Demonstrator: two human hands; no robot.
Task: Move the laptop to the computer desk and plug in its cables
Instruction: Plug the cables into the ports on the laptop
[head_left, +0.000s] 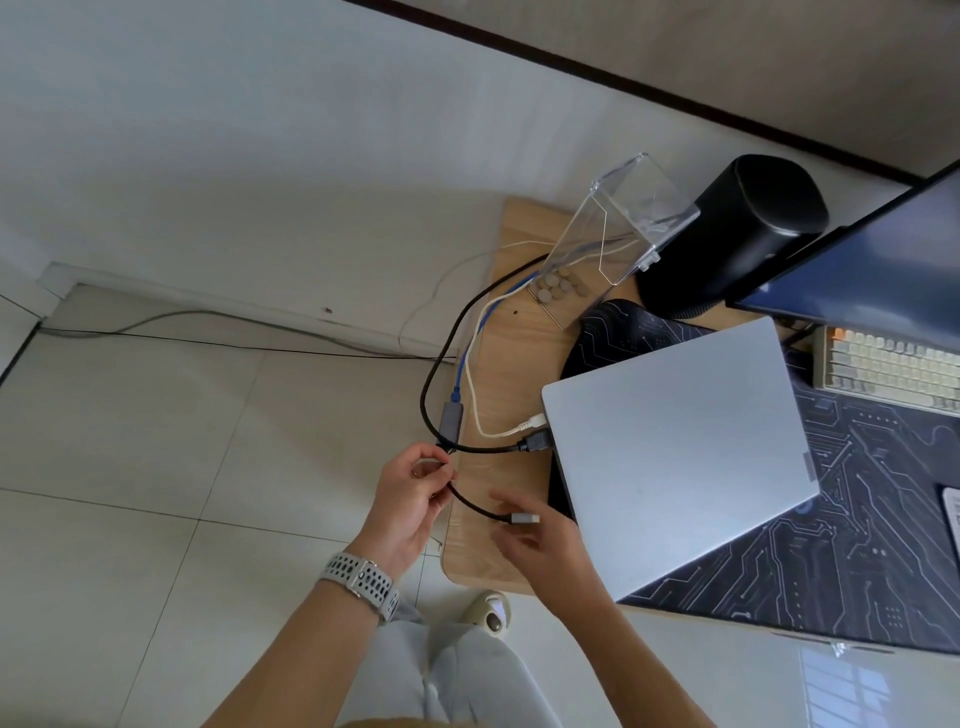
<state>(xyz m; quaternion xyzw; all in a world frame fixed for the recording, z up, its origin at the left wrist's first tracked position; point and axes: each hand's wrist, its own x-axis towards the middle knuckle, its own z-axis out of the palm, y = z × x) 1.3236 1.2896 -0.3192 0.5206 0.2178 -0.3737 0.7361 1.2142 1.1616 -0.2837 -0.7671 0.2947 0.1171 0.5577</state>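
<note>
A closed silver laptop (675, 457) lies on a dark desk mat (857, 519) on the wooden desk (483, 551). A white cable (530, 423) and a thick black cable (535, 443) are plugged into its left side. My left hand (410, 499) pinches the thin black lead of a grey adapter (450, 418) that hangs off the desk's left edge on a blue cable. The lead's silver plug (524, 518) hangs free just left of the laptop. My right hand (540, 540), blurred, is under that plug with fingers spread.
A clear plastic box (618, 228) with coins, a black cylinder speaker (727, 234), a monitor (872, 260) and a keyboard (893, 364) stand at the back of the desk. Cables trail along the tiled floor by the wall. My foot (488, 613) is below the desk edge.
</note>
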